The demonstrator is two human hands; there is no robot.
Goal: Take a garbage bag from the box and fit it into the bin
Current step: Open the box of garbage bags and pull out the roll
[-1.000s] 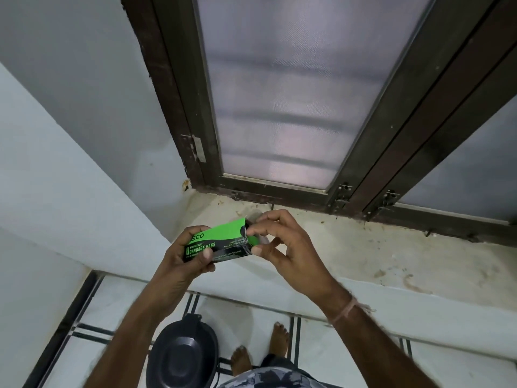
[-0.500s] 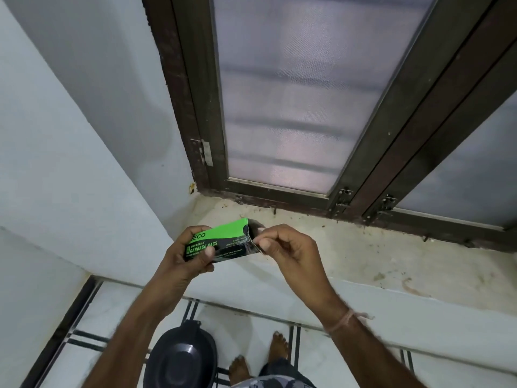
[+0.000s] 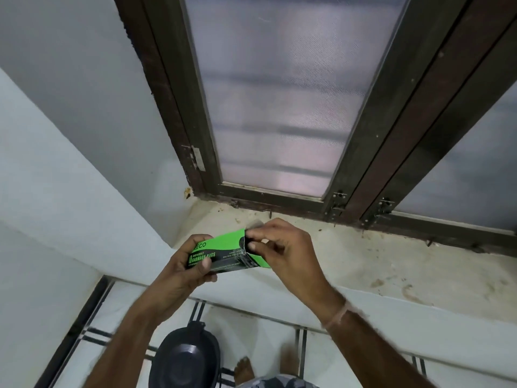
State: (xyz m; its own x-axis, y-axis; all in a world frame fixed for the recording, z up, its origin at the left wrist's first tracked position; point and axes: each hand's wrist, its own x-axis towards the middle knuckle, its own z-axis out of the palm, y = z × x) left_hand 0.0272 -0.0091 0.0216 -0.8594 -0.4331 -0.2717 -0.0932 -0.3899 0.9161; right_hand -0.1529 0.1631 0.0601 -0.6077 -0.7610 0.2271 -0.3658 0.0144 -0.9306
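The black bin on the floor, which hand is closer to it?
Left. The left hand, holding the garbage bag box, is almost straight above the bin. The right hand is further right.

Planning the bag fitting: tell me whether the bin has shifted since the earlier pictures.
No. The bin keeps its spot just below the floor's dark tile stripes.

Box (image 3: 223, 252) held between both hands above the sill (image 3: 363, 261); bin (image 3: 184, 359) below on floor.
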